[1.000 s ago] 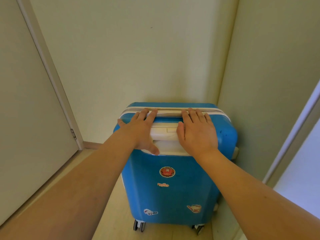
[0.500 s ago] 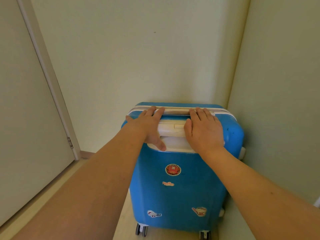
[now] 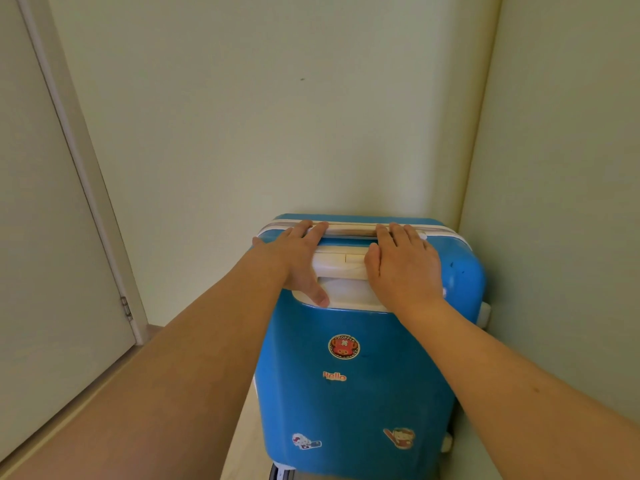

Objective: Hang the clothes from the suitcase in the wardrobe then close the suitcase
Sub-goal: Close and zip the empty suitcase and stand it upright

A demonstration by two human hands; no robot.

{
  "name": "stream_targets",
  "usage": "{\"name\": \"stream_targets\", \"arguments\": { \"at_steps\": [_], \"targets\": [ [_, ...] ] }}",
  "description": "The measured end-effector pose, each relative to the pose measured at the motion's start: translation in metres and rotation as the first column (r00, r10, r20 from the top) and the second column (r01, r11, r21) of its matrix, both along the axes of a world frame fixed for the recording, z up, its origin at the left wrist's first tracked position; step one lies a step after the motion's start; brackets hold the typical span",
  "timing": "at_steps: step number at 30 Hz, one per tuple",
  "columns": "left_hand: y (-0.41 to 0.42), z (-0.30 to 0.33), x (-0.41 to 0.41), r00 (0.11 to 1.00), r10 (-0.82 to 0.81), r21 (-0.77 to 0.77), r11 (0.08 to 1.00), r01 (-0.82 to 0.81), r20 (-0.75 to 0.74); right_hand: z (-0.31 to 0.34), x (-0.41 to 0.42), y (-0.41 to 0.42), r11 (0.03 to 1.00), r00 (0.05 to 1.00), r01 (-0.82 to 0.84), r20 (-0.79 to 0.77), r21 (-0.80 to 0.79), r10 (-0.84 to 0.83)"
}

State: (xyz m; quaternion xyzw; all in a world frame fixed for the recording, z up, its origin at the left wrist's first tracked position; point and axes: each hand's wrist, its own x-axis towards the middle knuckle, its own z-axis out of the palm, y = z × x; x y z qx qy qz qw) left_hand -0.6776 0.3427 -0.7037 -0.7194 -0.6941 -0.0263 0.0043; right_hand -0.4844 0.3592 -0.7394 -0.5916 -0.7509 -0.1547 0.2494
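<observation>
— Two hands, flat on the blue suitcase (image 3: 353, 368): left hand (image 3: 298, 261), right hand (image 3: 405, 268), fingers straight, gripping nothing.
— It stands upright in the corner (hard, slick shell, probably); grip the white handle (image 3: 343, 263).

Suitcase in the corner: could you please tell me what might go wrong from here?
The suitcase stands upright on wheels; both flat hands, left and right, only rest on top, so a push could roll or tip it. Its right side sits tight against the wall and may scrape.
</observation>
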Motion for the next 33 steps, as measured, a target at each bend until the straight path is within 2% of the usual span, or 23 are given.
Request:
{"name": "stream_targets", "arguments": {
  "at_steps": [33],
  "targets": [
    [0.078,-0.003,-0.003,0.999,-0.041,0.026,0.999,0.042,-0.036,-0.005,-0.005,0.075,0.997,0.999,0.033,-0.03,0.069,-0.031]
  ]
}}
